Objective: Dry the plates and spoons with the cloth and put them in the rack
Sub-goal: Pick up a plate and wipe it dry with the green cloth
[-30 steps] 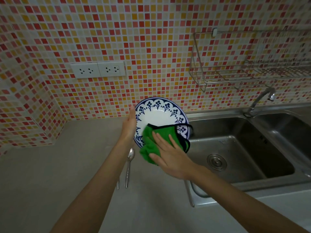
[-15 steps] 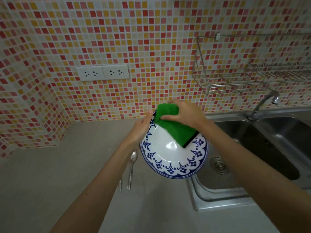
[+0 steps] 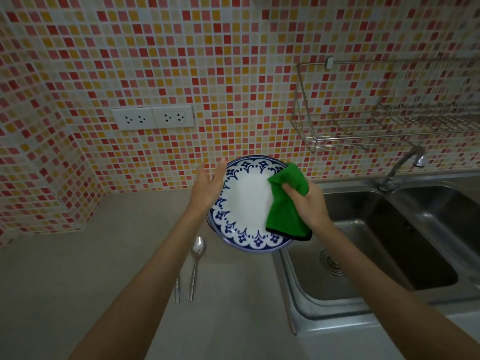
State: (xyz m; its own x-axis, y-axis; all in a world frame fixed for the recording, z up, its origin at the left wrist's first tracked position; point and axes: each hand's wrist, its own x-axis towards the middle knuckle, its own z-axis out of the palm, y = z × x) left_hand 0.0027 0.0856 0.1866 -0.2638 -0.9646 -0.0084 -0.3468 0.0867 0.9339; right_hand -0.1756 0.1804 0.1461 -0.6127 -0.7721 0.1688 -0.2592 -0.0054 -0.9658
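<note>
A white plate with a blue floral rim is held tilted above the counter, its face toward me. My left hand grips its left edge. My right hand is closed on a green cloth pressed against the plate's right side. A second plate edge seems to show just under the first at its lower left. Two spoons lie on the counter below: one fully visible, the other's handle poking out from under my left forearm. The wire rack hangs on the wall, upper right.
A steel double sink with a drain sits right of the counter, with a faucet behind it under the rack. A double wall socket is on the mosaic tile wall. Grey counter stretches left.
The cloth hand has swept from the plate's lower part, over its top edge, to its right side. The plate has been tilted and turned in my left hand.
</note>
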